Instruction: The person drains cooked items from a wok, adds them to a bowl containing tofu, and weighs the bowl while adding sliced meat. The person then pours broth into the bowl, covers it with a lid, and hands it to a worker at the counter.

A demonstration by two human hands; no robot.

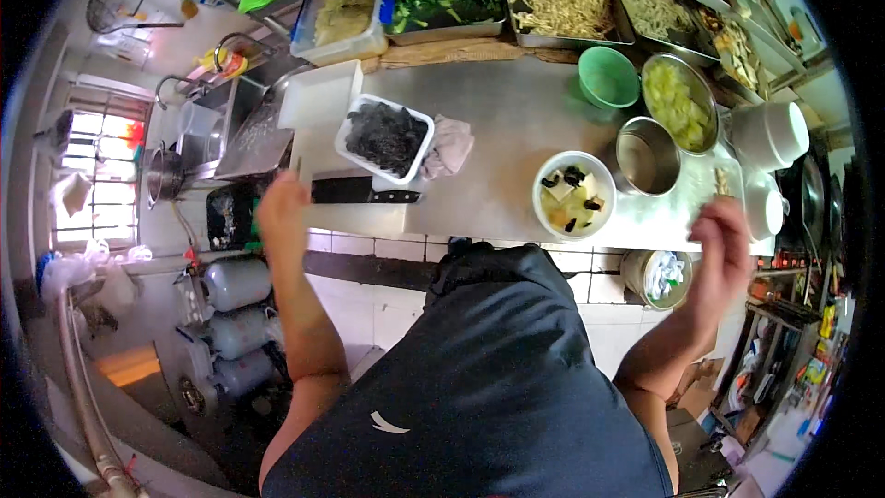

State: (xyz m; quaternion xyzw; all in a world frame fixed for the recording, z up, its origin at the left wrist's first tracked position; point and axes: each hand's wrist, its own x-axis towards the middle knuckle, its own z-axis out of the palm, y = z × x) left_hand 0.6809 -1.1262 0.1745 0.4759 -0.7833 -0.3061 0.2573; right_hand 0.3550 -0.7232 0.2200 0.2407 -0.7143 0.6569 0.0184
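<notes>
Steel counter (pixel 498 120) runs across, its near edge passing close by the white bowl (pixel 538 198) of cut vegetables, taken as landmark; open metal lies left of the bowl, as far as a crumpled cloth (pixel 449 148); steel pot (pixel 648 161) just right of the bowl; kitchen knife (pixel 369 192) well left of it, along the edge; left hand (pixel 284 201) farther left, near the blade, blurred, finger spread cannot be told; right hand (pixel 724 240) right of the bowl, near a shallow tray (pixel 702 186), fingers partly curled, cannot tell whether holding anything.
</notes>
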